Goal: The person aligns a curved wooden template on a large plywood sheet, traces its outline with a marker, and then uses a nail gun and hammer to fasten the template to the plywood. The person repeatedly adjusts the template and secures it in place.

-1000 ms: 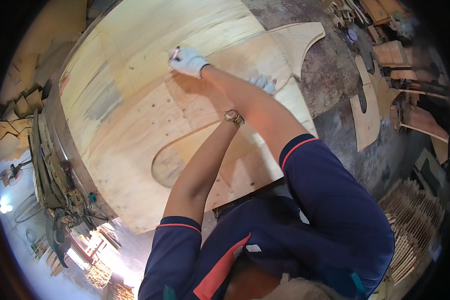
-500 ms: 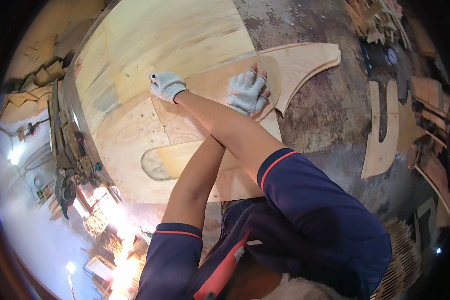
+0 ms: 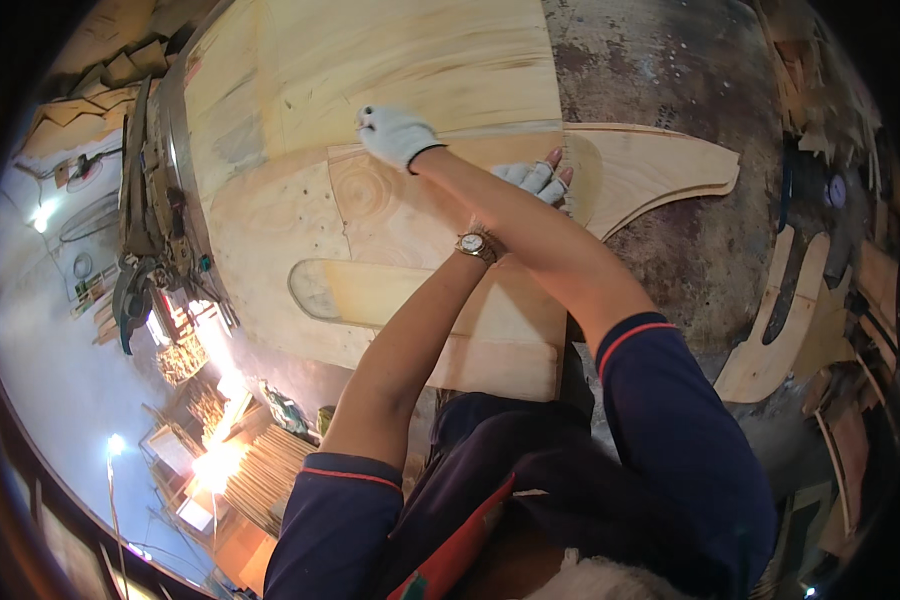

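My forearms cross over a pale plywood panel [image 3: 260,215] with an elongated rounded slot [image 3: 313,288]. My right hand [image 3: 398,138], in a white glove with bare fingertips, reaches to the left and is closed by the panel's far edge. A small dark tip shows at its fingers; what they hold is too small to name. My left hand [image 3: 535,178], gloved alike and with a wristwatch [image 3: 473,243] above it, lies on the wood with fingers spread. My right forearm hides part of it. Just right of it is a curved plywood piece [image 3: 660,170].
A larger yellowish plywood sheet [image 3: 410,60] lies under the panel on a worn, stained table [image 3: 670,75]. A U-shaped plywood piece [image 3: 780,325] is at the right. Tools and scraps [image 3: 150,240] line the left edge; bundled wood sticks [image 3: 267,470] stand lower left.
My right hand has slid rightward along the panel's far edge, and its forearm now covers more of my left hand. The whole view has shifted; my left hand stays by the curved piece.
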`<act>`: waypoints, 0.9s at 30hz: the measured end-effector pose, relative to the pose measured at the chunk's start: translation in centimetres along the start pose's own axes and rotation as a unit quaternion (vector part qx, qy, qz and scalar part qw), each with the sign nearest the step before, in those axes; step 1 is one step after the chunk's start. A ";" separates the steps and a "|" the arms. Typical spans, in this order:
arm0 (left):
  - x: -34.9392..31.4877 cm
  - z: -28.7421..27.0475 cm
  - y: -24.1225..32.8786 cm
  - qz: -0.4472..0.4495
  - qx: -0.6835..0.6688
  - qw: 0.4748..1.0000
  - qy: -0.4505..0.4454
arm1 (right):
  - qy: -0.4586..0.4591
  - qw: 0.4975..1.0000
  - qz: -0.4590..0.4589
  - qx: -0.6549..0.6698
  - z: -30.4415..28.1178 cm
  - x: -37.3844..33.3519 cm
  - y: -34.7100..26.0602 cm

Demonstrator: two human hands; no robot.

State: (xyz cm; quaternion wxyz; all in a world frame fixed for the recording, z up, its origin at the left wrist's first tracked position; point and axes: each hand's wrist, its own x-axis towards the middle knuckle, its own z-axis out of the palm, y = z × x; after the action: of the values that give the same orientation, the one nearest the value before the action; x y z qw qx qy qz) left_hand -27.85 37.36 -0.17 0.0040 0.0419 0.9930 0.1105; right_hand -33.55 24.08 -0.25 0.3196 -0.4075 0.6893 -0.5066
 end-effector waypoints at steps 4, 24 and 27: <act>-0.3 0.8 -0.2 -0.013 -0.026 0.999 -0.018 | -0.027 0.999 0.002 -0.043 -4.4 -1.6 1.4; 0.6 -2.2 0.3 -0.017 -0.060 0.995 0.083 | -0.057 0.990 0.128 -0.032 -20.3 -10.2 1.6; 0.6 -2.3 0.3 -0.018 -0.072 0.996 0.057 | -0.030 0.992 0.121 0.003 -22.1 -11.6 1.7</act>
State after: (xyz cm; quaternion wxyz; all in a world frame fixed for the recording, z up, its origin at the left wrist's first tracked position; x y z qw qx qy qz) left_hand -28.50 37.23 2.10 -0.0477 0.0169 0.9817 0.1837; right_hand -47.48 44.35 4.66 0.4004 -0.3349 0.7224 -0.4534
